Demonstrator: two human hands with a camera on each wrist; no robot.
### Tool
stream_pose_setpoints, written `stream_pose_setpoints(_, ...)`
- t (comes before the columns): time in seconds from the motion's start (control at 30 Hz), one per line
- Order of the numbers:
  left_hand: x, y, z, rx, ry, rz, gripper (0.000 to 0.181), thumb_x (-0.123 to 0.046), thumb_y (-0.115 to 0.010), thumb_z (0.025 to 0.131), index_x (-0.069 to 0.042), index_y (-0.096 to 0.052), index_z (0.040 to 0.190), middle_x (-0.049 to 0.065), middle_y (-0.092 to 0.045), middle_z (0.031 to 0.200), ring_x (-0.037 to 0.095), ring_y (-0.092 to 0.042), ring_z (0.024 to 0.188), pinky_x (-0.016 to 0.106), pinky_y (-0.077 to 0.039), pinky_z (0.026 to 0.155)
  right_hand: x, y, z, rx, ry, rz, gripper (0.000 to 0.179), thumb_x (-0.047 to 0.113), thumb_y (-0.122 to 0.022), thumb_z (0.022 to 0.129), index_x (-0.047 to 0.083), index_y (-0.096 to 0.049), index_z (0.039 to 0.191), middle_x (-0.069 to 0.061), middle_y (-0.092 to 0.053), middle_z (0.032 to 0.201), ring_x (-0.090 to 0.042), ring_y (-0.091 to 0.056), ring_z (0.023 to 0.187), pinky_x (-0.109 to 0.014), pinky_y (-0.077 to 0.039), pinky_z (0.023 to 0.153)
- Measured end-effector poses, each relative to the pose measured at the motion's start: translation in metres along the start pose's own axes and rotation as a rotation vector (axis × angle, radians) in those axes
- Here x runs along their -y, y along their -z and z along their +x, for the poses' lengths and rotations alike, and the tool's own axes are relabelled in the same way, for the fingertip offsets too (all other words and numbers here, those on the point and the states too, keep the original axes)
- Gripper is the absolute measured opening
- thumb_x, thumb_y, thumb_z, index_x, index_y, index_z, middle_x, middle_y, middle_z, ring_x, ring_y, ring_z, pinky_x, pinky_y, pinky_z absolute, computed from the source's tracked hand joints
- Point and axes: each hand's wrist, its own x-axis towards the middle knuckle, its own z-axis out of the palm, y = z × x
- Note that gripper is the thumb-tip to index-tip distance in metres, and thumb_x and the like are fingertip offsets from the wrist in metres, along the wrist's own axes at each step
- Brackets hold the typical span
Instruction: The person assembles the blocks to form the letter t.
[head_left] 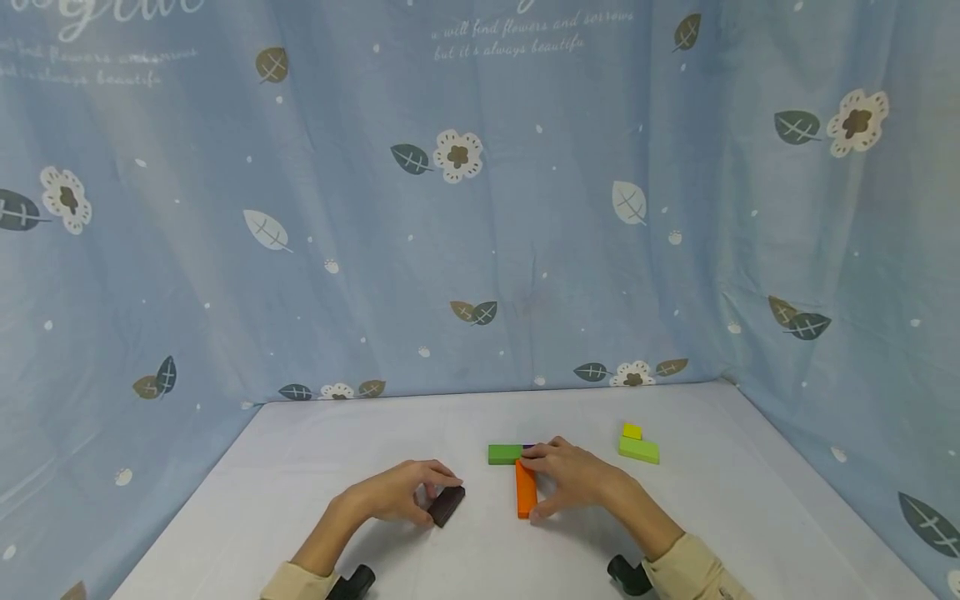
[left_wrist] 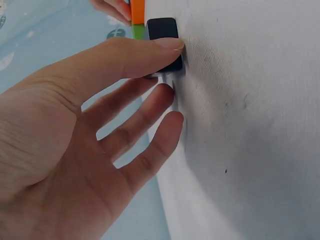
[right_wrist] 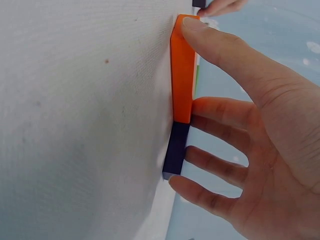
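Note:
My left hand [head_left: 399, 492] pinches a dark brown, nearly black block [head_left: 448, 507] between thumb and forefinger at the table's middle left. In the left wrist view the other fingers hang loosely below this block [left_wrist: 164, 29]. To the right, my right hand [head_left: 576, 478] holds an orange block [head_left: 527, 493], thumb at its near end and forefinger by its far end. A green block [head_left: 505, 454] lies across the orange block's far end. Beside it is a dark purple block [right_wrist: 176, 150], mostly hidden by the right hand in the head view; my little finger touches its end.
A yellow block [head_left: 632, 431] and a light green block [head_left: 639, 450] lie together at the back right of the white table [head_left: 315, 450]. Blue patterned cloth [head_left: 525, 250] hangs behind and along both sides.

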Motion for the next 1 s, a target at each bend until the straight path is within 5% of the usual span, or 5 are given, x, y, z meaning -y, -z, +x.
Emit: stream_pose_setpoints(1.0,0.0096,0.0019,0.0006,-0.093,-0.012,-0.005,0.061,-0.019,-0.084,0.074,-0.015,-0.065,0.131,0.001,-0.061,0.123,0.009,-0.061,0.092,0.02,-0.047,0.067,0.0019,0.0004,0.0005,0.002,-0.011,0.018,0.082,0.056,-0.079,0.074,0.011,-0.057,0.139,-0.003,-0.051,0.147,-0.024,-0.048,0.12,-0.044,-0.047,0.101)
